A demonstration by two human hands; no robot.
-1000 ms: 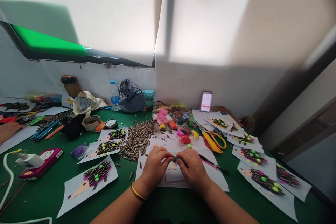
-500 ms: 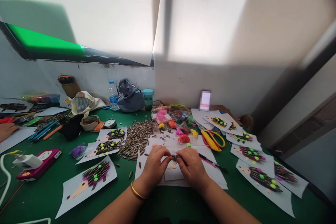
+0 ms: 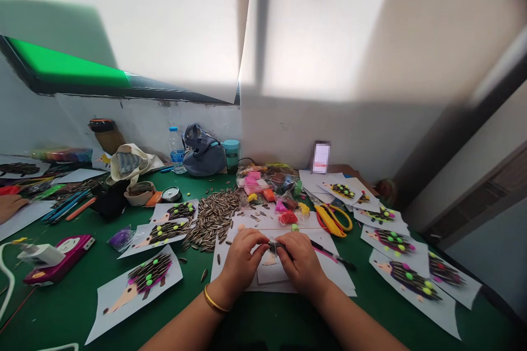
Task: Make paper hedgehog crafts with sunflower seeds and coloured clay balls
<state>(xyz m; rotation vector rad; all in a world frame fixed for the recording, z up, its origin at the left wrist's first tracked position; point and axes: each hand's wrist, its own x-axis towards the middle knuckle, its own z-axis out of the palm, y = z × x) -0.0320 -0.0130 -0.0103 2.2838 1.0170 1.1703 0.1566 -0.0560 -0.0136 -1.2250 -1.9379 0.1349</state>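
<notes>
My left hand and my right hand meet over white paper sheets. The fingertips of both pinch a small dark lump, perhaps in clear wrapping; its kind is mostly hidden. Below my fingers lies a smaller white card with a pale peach shape partly showing. A black pen-like stick lies just right of my right hand. Sunflower seeds are heaped beyond my left hand, with a few scattered on the paper. Packets of coloured clay lie ahead.
Yellow-handled scissors rest at the right. Finished-looking hedgehog cards lie on both sides. A magenta power strip with a white plug is at left. Another person's hand rests at the far left. A phone leans against the wall.
The whole view has shifted very slightly. My hands keep almost the same pose over the paper, with the dark lump still between the fingertips.
</notes>
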